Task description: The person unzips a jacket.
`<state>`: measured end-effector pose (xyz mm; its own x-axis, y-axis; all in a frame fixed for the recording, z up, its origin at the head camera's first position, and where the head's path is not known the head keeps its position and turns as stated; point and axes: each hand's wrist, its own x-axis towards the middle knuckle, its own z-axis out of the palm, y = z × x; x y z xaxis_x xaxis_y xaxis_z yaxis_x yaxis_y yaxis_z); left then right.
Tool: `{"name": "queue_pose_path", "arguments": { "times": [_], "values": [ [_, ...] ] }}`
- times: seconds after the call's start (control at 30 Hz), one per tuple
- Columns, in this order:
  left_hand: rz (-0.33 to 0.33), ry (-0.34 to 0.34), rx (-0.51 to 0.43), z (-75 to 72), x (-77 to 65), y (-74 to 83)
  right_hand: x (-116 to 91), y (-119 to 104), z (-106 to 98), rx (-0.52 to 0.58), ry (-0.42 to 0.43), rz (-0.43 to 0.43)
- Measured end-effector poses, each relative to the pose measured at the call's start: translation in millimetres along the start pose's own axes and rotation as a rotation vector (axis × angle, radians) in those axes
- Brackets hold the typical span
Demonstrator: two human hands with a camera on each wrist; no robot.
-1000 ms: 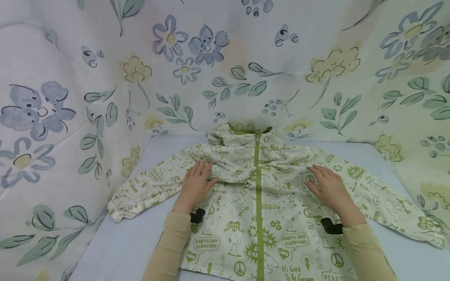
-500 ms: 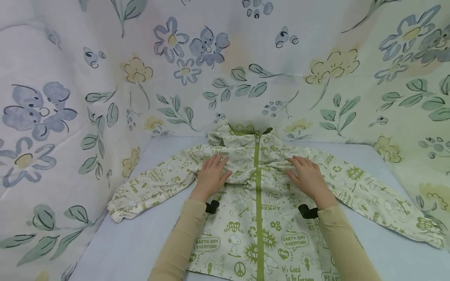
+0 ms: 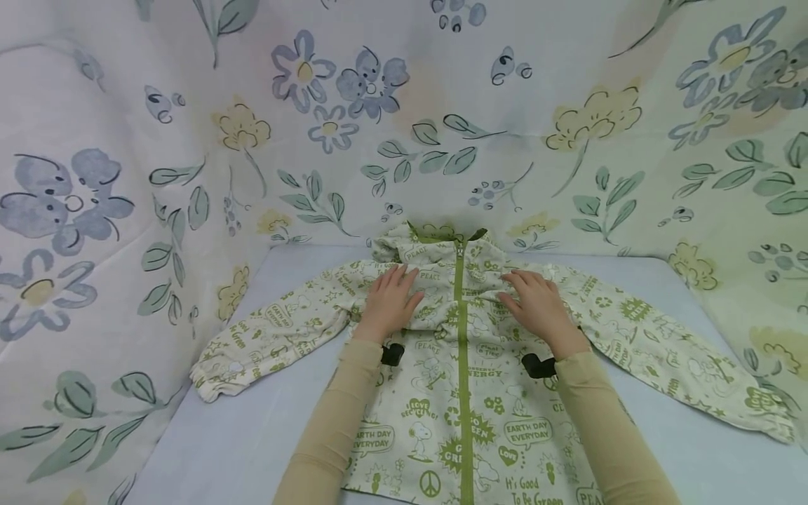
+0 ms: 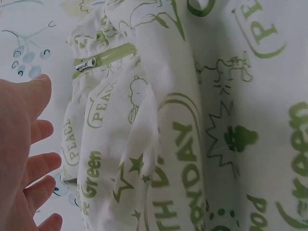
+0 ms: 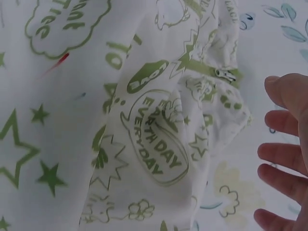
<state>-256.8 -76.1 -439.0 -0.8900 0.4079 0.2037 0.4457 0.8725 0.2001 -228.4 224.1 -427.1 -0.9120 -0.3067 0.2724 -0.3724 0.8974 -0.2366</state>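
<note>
A white zip-up jacket [image 3: 431, 393] with green lettering and cartoon prints lies front up, its sleeves spread to both sides. Its green zipper [image 3: 466, 414] is closed up to the collar, with the pull [image 5: 225, 74] near the top. Over the chest on the left side is my left hand [image 3: 388, 301], fingers relaxed and spread. My right hand [image 3: 536, 308] is over the other side of the chest in a similar pose. Both wrist views show loosely extended fingers with no cloth between them. Folds cross the chest between the hands.
The jacket lies on a pale, white-blue surface [image 3: 208, 449]. A floral cloth [image 3: 404, 140] rises behind it and along both sides. The left sleeve cuff [image 3: 217, 379] and right sleeve cuff [image 3: 773, 421] reach out toward the sides.
Both hands have moved inward toward the zipper and slightly up toward the collar. The jacket lies as before.
</note>
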Motion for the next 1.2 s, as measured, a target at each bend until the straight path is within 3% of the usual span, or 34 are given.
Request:
{"name": "queue_pose_path", "arguments": {
  "times": [0.37, 0.77, 0.97, 1.2],
  "values": [
    [0.026, -0.004, 0.026, 4.1, 36.5, 4.6, 10.9, -13.6, 2.6, 0.008, -0.038, 0.014],
    [0.035, -0.012, 0.096, 4.9, 82.4, 20.1, 13.1, -20.1, -2.2, 0.003, -0.042, 0.024],
    [0.001, -0.061, 0.170, 9.1, 101.6, 23.1, 14.8, -19.0, -0.1, -0.005, -0.041, 0.015],
    [-0.061, -0.142, 0.155, 23.0, 111.1, 22.9, 11.7, -18.3, 8.2, -0.011, -0.067, 0.028]
  ]
}}
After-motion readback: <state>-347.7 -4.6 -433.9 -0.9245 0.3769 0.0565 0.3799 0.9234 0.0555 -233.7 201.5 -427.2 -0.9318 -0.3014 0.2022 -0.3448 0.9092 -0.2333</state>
